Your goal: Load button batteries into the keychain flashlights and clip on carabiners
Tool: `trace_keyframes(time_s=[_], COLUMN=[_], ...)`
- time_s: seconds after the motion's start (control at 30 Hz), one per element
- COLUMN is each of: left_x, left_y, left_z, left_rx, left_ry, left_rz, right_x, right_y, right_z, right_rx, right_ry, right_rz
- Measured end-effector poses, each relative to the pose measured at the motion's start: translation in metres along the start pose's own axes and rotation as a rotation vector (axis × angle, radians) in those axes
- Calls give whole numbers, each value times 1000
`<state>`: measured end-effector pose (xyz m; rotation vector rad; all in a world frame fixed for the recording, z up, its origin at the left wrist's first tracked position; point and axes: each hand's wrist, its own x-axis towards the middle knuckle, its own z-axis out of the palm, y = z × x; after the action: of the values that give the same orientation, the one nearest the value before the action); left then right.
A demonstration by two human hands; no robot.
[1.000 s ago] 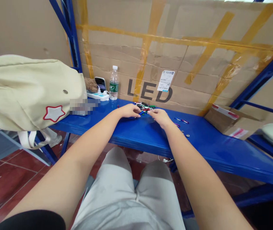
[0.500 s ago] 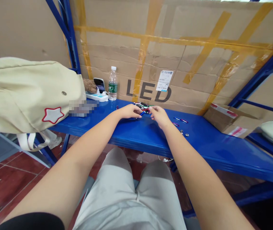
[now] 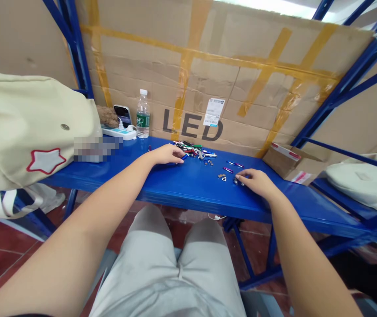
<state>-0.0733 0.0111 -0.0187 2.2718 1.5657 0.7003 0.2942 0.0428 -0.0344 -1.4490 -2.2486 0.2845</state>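
Observation:
My left hand (image 3: pixel 168 154) is closed around a small blue tube-shaped piece (image 3: pixel 184 156), whose end sticks out past the fingertips. Right behind it lies a pile of slim, mixed-colour metal pieces (image 3: pixel 191 149) in red, green, black and silver. Farther right, my right hand (image 3: pixel 254 181) is low over the tabletop, thumb and fingers pinched together. Small dark and silvery bits (image 3: pixel 235 180) show at its fingertips; whether they are gripped or just touched is unclear. Several small metal pieces (image 3: pixel 222 177) lie left of that hand, and a purple stick-like piece (image 3: pixel 228 170) lies just behind them.
The blue table (image 3: pixel 188 185) backs onto a large taped carton (image 3: pixel 135 66) marked LED. A water bottle (image 3: pixel 143 116), a power strip (image 3: pixel 122 133) and a cream bag (image 3: pixel 26 114) stand to the left. At the right end sits a small open cardboard box (image 3: pixel 287 163).
My right hand has left the pile and moved right and nearer, down to the small metal pieces. My left hand stays by the pile with the blue piece. The view has turned slightly right.

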Motion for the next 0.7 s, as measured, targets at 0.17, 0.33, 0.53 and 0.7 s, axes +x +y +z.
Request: trace_keyframes(time_s=[0.17, 0.33, 0.53, 0.7], left_x=[0, 1, -1, 0], left_y=[-2, 0, 11, 17], left_z=[0, 0, 3, 9], left_rx=[-13, 29, -56, -139], left_ry=[0, -13, 14, 50], left_rz=[7, 37, 73, 161], right_x=[-3, 1, 27, 50], right_y=[-7, -14, -57, -105], right_z=[4, -1, 14, 53], right_rx=[-18, -64, 296, 668], right_ry=[40, 15, 275, 234], right_rz=[-45, -9, -79, -149])
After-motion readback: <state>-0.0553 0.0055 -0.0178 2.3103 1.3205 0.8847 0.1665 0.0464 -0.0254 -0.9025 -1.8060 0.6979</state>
